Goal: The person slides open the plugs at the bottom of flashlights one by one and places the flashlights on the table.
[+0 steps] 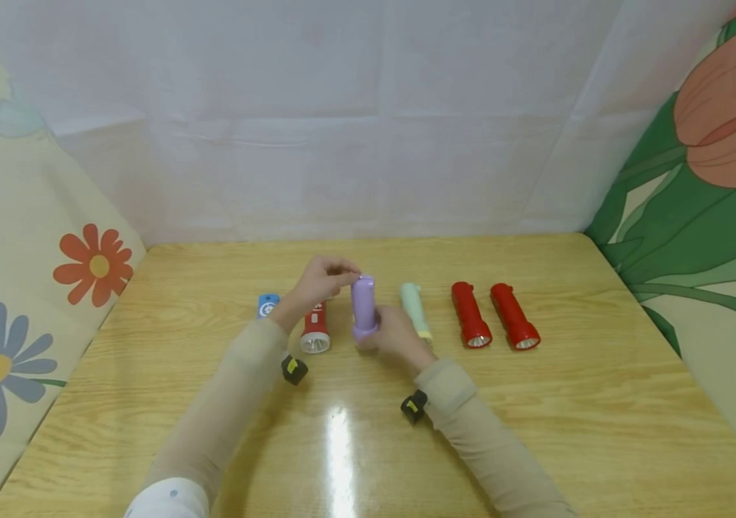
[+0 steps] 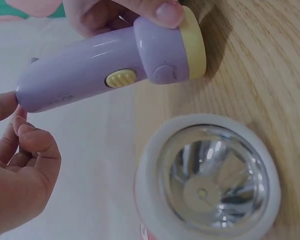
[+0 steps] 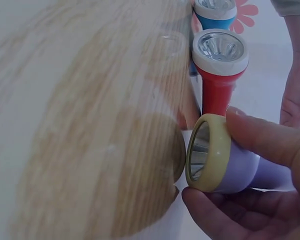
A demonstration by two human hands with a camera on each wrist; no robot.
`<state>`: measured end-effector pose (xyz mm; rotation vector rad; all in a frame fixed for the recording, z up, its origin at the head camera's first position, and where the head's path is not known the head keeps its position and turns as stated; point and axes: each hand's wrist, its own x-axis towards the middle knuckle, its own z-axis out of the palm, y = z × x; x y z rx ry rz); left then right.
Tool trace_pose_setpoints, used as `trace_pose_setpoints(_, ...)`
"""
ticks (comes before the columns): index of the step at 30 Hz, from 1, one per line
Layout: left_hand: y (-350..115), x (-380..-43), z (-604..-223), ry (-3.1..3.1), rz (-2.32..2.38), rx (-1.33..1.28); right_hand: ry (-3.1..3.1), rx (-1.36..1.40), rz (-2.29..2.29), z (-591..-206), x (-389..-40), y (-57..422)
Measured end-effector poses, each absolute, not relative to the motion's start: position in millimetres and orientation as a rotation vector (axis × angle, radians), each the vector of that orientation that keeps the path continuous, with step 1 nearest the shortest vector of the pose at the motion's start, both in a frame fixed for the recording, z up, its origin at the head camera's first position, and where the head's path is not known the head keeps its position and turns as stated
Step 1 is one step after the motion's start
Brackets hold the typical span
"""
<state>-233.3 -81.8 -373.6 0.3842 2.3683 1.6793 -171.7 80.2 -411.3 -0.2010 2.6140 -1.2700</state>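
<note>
A purple flashlight (image 1: 364,306) with a yellow rim and yellow switch (image 2: 121,78) stands lens end down at the middle of the table; whether its rim touches the wood I cannot tell. My right hand (image 1: 400,334) grips its head, thumb (image 3: 262,137) on one side and fingers beneath. At the tail end, my left hand (image 1: 321,282) pinches with its fingertips. Left of it lies a red flashlight (image 1: 315,327) with a white rim, partly behind my left wrist. A mint-green flashlight (image 1: 413,306) lies to the right, its lower part partly covered by my right hand.
A blue flashlight (image 1: 267,302) lies at the left, partly hidden by my left arm. Two red flashlights (image 1: 469,314) lie side by side at the right. The wooden table (image 1: 601,403) meets a white cloth (image 1: 355,144) at its back edge.
</note>
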Motion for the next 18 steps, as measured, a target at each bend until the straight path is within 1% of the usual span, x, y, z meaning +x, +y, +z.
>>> trace_pose_setpoints(18, -82.7, -223.1, -369.2, 2.238, 1.728, 0.339, 2.685, -0.22, -1.232, -409.6, -170.9, 75.5)
